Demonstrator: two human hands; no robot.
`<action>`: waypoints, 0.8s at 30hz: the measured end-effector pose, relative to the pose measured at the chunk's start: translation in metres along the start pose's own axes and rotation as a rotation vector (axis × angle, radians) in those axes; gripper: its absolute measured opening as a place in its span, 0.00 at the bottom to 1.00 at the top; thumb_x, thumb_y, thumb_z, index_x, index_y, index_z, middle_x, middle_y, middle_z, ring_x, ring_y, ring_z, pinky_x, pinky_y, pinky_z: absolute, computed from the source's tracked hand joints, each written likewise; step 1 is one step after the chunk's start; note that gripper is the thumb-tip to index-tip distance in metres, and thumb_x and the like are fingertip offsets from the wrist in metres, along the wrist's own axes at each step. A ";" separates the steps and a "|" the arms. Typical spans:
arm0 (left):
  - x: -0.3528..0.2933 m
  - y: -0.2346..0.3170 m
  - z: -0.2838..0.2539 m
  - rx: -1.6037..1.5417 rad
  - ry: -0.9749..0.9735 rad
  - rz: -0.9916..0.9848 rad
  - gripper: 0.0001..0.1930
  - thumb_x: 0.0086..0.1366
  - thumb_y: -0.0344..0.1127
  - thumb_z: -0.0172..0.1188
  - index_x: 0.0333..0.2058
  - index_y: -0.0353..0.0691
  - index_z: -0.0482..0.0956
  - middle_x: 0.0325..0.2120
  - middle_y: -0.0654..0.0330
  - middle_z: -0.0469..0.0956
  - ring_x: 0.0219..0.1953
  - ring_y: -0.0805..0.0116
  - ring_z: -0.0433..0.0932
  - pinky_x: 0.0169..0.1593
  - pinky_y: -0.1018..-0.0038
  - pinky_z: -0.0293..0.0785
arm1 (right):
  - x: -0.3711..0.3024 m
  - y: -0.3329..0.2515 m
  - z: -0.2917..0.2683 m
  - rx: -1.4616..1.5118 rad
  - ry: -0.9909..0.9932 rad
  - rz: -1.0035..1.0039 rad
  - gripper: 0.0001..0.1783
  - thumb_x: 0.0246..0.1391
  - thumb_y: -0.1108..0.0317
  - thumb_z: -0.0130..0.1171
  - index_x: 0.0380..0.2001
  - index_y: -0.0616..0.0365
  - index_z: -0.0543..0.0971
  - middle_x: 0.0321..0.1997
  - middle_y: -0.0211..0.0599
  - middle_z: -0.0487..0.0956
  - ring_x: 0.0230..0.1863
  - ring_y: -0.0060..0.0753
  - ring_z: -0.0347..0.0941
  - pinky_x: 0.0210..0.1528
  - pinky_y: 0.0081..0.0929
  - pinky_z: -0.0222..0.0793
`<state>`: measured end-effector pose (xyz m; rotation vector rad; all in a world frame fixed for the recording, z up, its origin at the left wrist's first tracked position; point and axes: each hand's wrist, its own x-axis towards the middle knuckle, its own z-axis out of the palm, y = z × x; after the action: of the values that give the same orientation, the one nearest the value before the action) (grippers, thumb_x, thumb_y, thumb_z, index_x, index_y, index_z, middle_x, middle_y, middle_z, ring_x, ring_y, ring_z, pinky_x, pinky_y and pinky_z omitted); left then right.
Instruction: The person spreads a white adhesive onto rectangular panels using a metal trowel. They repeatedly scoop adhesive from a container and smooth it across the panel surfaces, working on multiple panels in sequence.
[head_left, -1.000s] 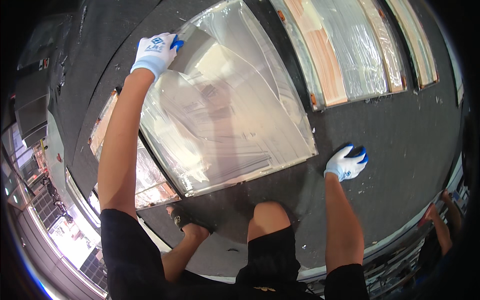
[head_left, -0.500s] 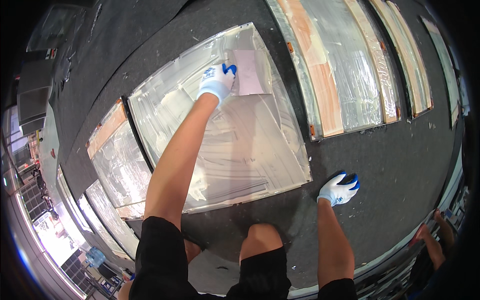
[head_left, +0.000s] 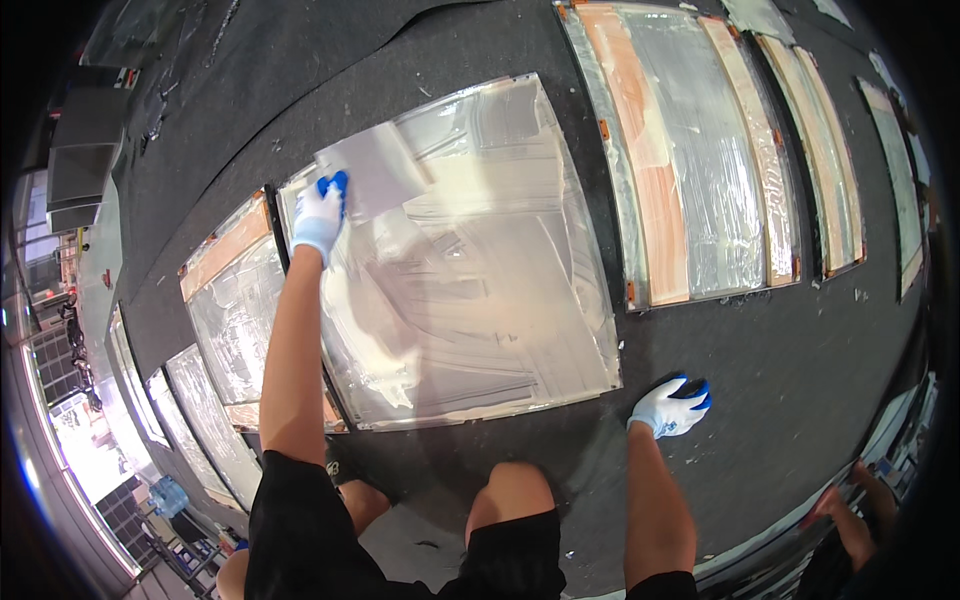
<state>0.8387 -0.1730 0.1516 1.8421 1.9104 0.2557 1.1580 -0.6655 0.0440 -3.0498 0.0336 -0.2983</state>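
Observation:
My left hand [head_left: 320,215], in a white glove with blue fingertips, is closed on the edge of a thin, pale rectangular sheet [head_left: 375,172]. The sheet lies against the far left part of a large flat panel [head_left: 540,310]. A milky, streaky paste coats that panel, with curved smears across it. My right hand [head_left: 668,408], gloved the same way, rests on the dark floor beyond the panel's near right corner. Its fingers are apart and it holds nothing.
More coated panels with wood-coloured strips lie around: a large one [head_left: 690,150] at the right, narrower ones beyond it, and one [head_left: 235,310] on the left. Dark matting [head_left: 760,340] covers the floor. Another person's arm [head_left: 845,530] shows at the lower right.
My left hand has swept the sheet leftward across the panel, from its far right part to its far left corner. The right hand stays on the floor.

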 end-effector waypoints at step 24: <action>0.030 -0.007 0.049 0.303 -0.013 0.033 0.28 0.65 0.58 0.53 0.43 0.36 0.85 0.44 0.40 0.82 0.50 0.41 0.80 0.54 0.54 0.73 | -0.001 0.009 0.009 -0.039 0.037 -0.038 0.30 0.63 0.48 0.54 0.61 0.55 0.70 0.64 0.50 0.69 0.63 0.54 0.67 0.61 0.53 0.63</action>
<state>0.8549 -0.1537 0.1000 2.0613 1.9990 -0.0388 1.1590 -0.6734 0.0339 -3.0864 -0.0158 -0.3615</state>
